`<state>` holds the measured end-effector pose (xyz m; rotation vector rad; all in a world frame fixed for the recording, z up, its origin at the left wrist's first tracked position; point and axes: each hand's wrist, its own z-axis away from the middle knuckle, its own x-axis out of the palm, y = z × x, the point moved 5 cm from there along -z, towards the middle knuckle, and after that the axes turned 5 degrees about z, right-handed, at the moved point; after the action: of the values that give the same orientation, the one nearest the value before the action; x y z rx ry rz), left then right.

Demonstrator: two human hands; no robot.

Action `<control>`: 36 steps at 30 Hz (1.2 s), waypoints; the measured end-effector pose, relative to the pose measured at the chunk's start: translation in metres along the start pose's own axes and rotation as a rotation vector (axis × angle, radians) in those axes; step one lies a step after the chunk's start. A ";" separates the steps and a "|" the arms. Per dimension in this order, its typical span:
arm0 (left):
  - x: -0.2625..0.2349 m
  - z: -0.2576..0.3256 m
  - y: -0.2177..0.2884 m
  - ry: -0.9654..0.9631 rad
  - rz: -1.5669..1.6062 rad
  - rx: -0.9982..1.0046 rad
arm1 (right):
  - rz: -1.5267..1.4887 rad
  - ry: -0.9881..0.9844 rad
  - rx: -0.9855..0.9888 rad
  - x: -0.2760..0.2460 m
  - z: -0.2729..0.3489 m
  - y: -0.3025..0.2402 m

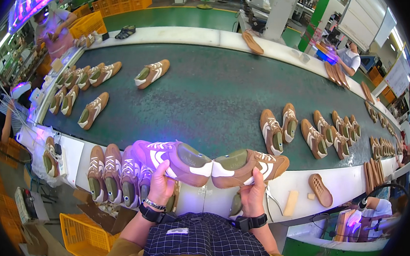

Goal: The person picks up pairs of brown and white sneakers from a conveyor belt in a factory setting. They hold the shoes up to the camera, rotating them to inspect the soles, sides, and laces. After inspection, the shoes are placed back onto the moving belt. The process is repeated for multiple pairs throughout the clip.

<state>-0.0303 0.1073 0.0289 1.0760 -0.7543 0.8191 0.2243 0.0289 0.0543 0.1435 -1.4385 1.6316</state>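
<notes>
Checked apron point(194, 247) nearest; left hand point(160, 186) raised, fingers grasping a brown shoe point(171, 156), toe left, long axis slanting down rightward; right hand point(253, 193) upright, fingers grasping a second shoe point(243, 167), toe right, axis nearly level; both over the table point(297, 183).

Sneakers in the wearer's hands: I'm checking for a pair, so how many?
2: one purple-lit sneaker in the left hand, one brown-and-white sneaker in the right hand.

A white pillar point(280, 9) and orange crates point(122, 1) stand beyond the green conveyor belt point(207, 87), a co-worker point(51, 25) is present at upper left, pliers point(268, 194), a yellowish block point(291, 203) and a tan sole point(320, 190) lie on the near white ledge point(292, 181), and a yellow basket point(81, 235) sits at lower left.
</notes>
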 end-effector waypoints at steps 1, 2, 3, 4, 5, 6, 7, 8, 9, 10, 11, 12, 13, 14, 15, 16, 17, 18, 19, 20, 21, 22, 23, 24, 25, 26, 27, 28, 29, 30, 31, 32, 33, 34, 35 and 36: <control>0.001 0.002 0.002 -0.038 0.010 -0.008 | -0.007 -0.016 -0.004 -0.002 0.000 0.000; 0.003 0.004 0.004 -0.075 0.019 -0.015 | -0.014 -0.033 -0.006 -0.005 0.000 0.000; 0.007 0.007 0.005 -0.123 0.062 -0.071 | -0.037 -0.113 0.009 -0.004 -0.003 0.002; 0.013 0.012 0.005 -0.171 0.105 -0.124 | -0.007 -0.159 -0.012 -0.004 -0.002 0.000; 0.017 0.016 0.004 -0.219 0.147 -0.177 | -0.033 -0.229 -0.004 0.001 0.000 0.000; 0.018 0.017 0.000 -0.269 0.152 -0.236 | -0.065 -0.296 0.005 0.005 0.003 0.000; 0.013 0.014 -0.005 -0.292 0.132 -0.239 | -0.064 -0.297 0.063 -0.001 0.003 0.007; 0.011 0.012 -0.010 -0.315 0.111 -0.244 | -0.073 -0.335 0.151 0.000 0.006 0.016; 0.025 0.015 -0.012 -0.363 0.062 -0.255 | -0.077 -0.363 0.230 0.000 0.010 0.020; 0.037 0.019 -0.012 -0.412 0.012 -0.269 | -0.082 -0.389 0.308 0.001 0.012 0.025; 0.029 0.017 -0.015 -0.450 -0.099 -0.283 | -0.053 -0.435 0.314 0.006 0.014 0.030; 0.029 0.018 -0.017 -0.447 -0.140 -0.308 | -0.041 -0.462 0.305 0.004 0.017 0.033; 0.030 0.020 -0.018 -0.445 -0.178 -0.334 | -0.002 -0.444 0.344 -0.014 0.015 0.041; 0.029 0.022 -0.019 -0.444 -0.217 -0.361 | 0.036 -0.423 0.383 -0.031 0.013 0.047; 0.025 0.024 -0.021 -0.449 -0.175 -0.439 | 0.034 -0.445 0.381 -0.021 0.020 0.040; 0.024 0.023 -0.021 -0.452 -0.177 -0.413 | 0.034 -0.447 0.375 -0.015 0.019 0.039; 0.030 0.022 -0.022 -0.441 -0.146 -0.411 | 0.019 -0.440 0.388 -0.015 0.017 0.039; 0.035 0.021 -0.023 -0.422 -0.116 -0.405 | 0.004 -0.436 0.410 -0.015 0.014 0.041; 0.033 0.018 -0.026 -0.373 -0.103 -0.400 | -0.010 -0.372 0.367 -0.015 0.010 0.042; 0.023 0.015 -0.034 -0.276 0.051 -0.466 | -0.019 -0.312 0.328 -0.011 0.006 0.042; 0.025 0.012 -0.033 -0.236 0.129 -0.471 | -0.080 -0.227 0.310 0.003 0.006 0.034; 0.029 0.009 -0.031 -0.204 0.204 -0.474 | -0.132 -0.248 0.305 0.004 0.000 0.030; 0.016 0.000 -0.034 -0.145 0.200 -0.402 | -0.154 -0.230 0.258 0.004 -0.002 0.025; 0.014 -0.005 -0.034 -0.112 0.244 -0.372 | -0.174 -0.214 0.211 0.005 -0.005 0.021; 0.013 -0.010 -0.032 -0.080 0.288 -0.341 | -0.233 -0.175 0.225 0.004 -0.007 0.019; 0.012 -0.014 -0.029 -0.047 0.333 -0.310 | -0.292 -0.136 0.239 0.004 -0.008 0.017; 0.018 -0.011 -0.022 -0.002 0.332 -0.260 | -0.298 -0.088 0.205 0.006 -0.007 0.011; 0.016 -0.013 -0.019 0.019 0.309 -0.242 | -0.280 -0.058 0.182 0.004 -0.007 0.008; 0.013 -0.016 -0.015 0.039 0.286 -0.223 | -0.261 -0.029 0.159 0.002 -0.006 0.006; 0.008 -0.016 -0.012 0.065 0.264 -0.205 | -0.241 0.004 0.141 -0.002 -0.005 0.004; 0.006 -0.016 -0.008 0.092 0.244 -0.158 | -0.211 0.012 0.120 -0.004 -0.005 0.003; 0.005 -0.016 -0.006 0.098 0.219 -0.141 | -0.190 0.018 0.111 -0.005 -0.004 0.001; 0.002 -0.015 -0.004 0.109 0.194 -0.121 | -0.168 0.023 0.107 -0.005 -0.002 0.001; 0.002 -0.014 -0.003 0.119 0.169 -0.101 | -0.147 0.028 0.103 -0.004 -0.001 0.001; 0.002 -0.011 -0.004 0.145 0.184 -0.121 | -0.138 0.026 0.098 -0.001 0.001 0.002; 0.002 -0.010 -0.005 0.164 0.183 -0.115 | -0.131 0.025 0.089 0.002 0.002 0.002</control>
<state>-0.0234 0.1159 0.0254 0.8341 -0.7582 0.9950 0.2204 0.0285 0.0547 0.2617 -1.3109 1.5852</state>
